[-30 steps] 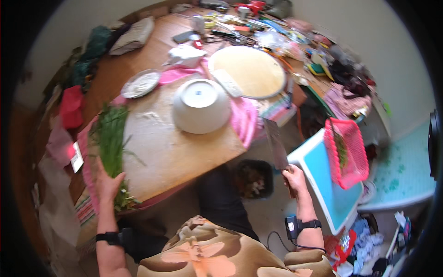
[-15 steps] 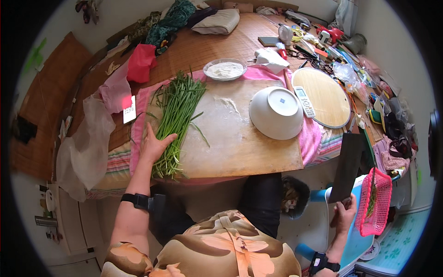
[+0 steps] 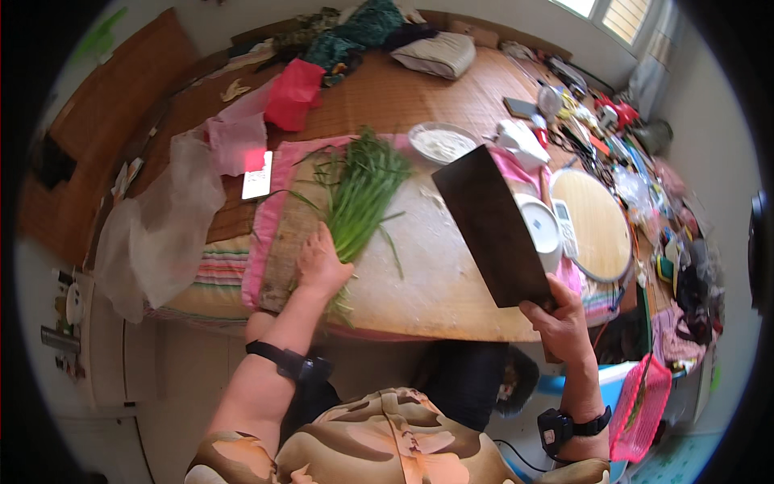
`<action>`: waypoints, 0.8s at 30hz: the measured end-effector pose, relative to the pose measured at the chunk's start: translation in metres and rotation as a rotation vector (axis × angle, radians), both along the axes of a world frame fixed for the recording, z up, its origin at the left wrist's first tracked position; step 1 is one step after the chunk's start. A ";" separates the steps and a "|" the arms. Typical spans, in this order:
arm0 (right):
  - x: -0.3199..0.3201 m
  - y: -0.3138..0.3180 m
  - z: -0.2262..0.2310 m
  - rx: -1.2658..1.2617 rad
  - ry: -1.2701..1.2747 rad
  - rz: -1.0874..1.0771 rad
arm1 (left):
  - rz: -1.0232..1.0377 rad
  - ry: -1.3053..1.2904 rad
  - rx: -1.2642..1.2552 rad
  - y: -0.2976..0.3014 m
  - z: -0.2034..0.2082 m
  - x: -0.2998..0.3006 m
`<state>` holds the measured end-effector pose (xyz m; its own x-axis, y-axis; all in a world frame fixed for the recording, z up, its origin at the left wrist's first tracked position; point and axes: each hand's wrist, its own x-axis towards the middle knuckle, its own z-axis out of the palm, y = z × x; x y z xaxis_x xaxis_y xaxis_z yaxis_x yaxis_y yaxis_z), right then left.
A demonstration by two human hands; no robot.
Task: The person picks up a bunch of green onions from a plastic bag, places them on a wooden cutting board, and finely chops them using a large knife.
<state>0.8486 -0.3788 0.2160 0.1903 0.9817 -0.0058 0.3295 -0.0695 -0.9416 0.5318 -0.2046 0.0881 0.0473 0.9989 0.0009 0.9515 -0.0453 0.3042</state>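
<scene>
The right hand is clamped on the cleaver, raised by the board's right side; the left hand lies across the greens, board left — whether its fingers clamp, I cannot tell; rolling greens could bring cleaver to fingers; the remote's print — too small to read.

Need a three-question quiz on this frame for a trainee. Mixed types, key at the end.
1. What tool does the right hand hold?
2. True or false: the left hand is clear of the green stalks.
3. The pink basket lies on which side of the wooden board, as the wearer sees it? a) left b) right c) far side

Key:
1. A cleaver.
2. False; it rests on their lower part.
3. b
</scene>
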 end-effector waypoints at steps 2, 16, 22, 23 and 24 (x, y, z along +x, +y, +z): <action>-0.015 0.027 0.005 0.055 -0.158 0.091 | -0.033 -0.002 -0.017 -0.002 0.005 0.006; -0.115 0.122 -0.028 0.052 -0.723 0.366 | -0.087 -0.036 -0.027 0.005 0.017 -0.010; -0.106 0.120 -0.031 0.024 -0.668 0.329 | -0.105 -0.399 -0.152 0.030 0.027 -0.020; -0.109 0.119 -0.028 0.037 -0.636 0.305 | -0.106 -0.398 -0.154 0.038 0.027 -0.031; -0.110 0.118 -0.025 0.050 -0.604 0.278 | -0.078 -0.377 -0.092 0.049 0.025 -0.043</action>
<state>0.7384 -0.2606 0.1914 -0.1149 0.9910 0.0691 0.7993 0.1336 -0.5860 0.4884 -0.1558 0.1127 0.1361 0.9891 -0.0568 0.7672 -0.0690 0.6377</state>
